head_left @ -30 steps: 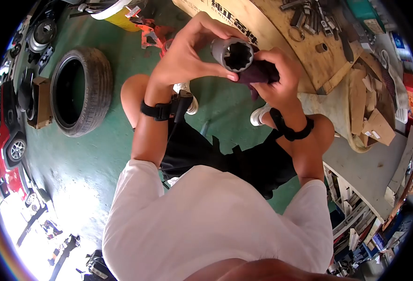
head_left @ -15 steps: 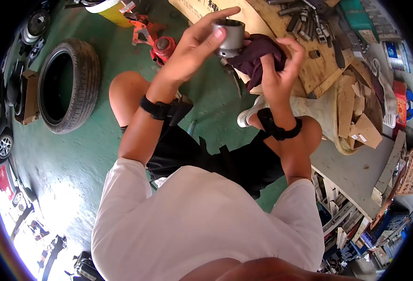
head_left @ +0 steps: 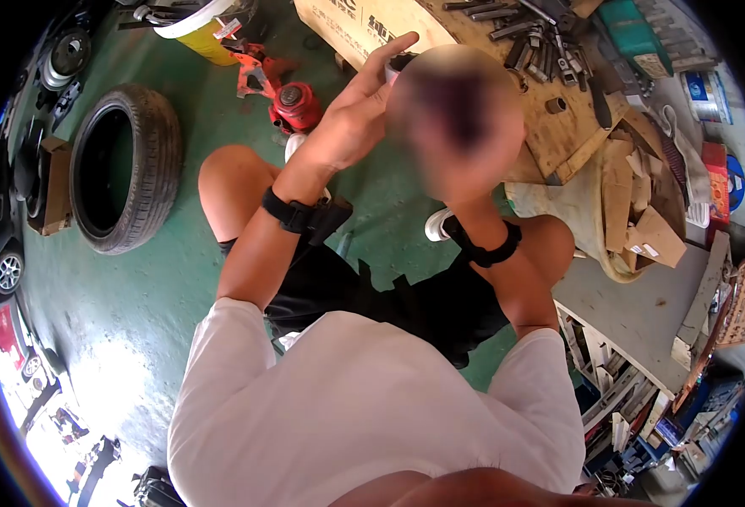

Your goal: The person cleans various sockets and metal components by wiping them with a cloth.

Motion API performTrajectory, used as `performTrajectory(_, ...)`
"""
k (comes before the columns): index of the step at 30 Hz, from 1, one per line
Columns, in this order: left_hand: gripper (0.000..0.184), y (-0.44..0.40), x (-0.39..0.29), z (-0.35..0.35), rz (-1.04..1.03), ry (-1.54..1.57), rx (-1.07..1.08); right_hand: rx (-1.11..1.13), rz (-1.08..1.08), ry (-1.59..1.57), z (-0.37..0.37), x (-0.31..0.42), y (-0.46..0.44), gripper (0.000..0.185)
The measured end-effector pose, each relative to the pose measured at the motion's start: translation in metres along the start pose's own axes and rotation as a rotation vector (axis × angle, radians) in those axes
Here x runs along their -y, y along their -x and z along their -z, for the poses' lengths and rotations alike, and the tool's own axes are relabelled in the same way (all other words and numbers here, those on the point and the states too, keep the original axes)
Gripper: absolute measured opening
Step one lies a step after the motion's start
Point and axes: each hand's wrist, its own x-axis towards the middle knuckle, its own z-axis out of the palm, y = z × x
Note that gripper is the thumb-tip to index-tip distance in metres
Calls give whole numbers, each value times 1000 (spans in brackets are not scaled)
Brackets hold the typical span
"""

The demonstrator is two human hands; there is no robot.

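In the head view, my left hand [head_left: 351,127] has thumb and forefinger closed on a grey metal piece [head_left: 396,64], of which only a sliver of rim shows, out in front of my knees. A blur covers most of my right hand [head_left: 455,173] and the dark, cloth-like patch [head_left: 463,106] there, so I cannot tell how firmly I grip anything on that side. My worry is the left hold: with the forefinger stretched out straight, a greasy or smooth surface could let the piece slip. Dropped, it might strike the green floor [head_left: 389,194] or my white shoe [head_left: 436,226], or roll left towards the red jack [head_left: 294,106]. A loose cloth fold could also snag and tug it sideways.
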Motion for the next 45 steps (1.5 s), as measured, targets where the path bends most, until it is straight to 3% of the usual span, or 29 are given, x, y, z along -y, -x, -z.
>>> performTrajectory(4,58,0,-8,3,32,35,-12,243,149,362,3,6,-2,61)
performTrajectory(6,55,0,-8,4,43,122,-58,201,592,558,-3,10,1,62)
performTrajectory(10,55,7,-14,5,81,160,47,222,492,582,4,14,-13,73)
performTrajectory(14,52,8,-9,-2,6,115,-13,102,340,447,-13,-1,-6,82)
performTrajectory(16,53,7,-3,-3,7,49,-47,151,246,406,-11,-4,-3,85)
performTrajectory(18,53,7,-1,-1,3,-20,-78,251,243,364,-6,-11,-7,84)
performTrajectory(20,55,7,1,3,23,-295,-102,193,274,357,-5,-11,-12,77)
performTrajectory(23,58,5,6,13,84,-290,-194,292,422,476,7,-6,-20,67)
performTrajectory(26,64,6,0,10,205,86,-204,371,501,497,8,-4,-17,60)
performTrajectory(30,69,4,-8,4,188,115,-250,325,599,620,-2,-4,-14,58)
performTrajectory(34,72,1,-9,-2,168,125,-202,368,424,668,-7,6,-19,69)
performTrajectory(40,75,6,-7,0,281,192,-232,517,404,496,-2,4,-19,73)
performTrajectory(42,74,5,-8,1,267,176,-275,483,522,575,-3,-2,-19,63)
performTrajectory(45,66,1,1,6,290,129,-340,564,488,579,4,-1,-17,53)
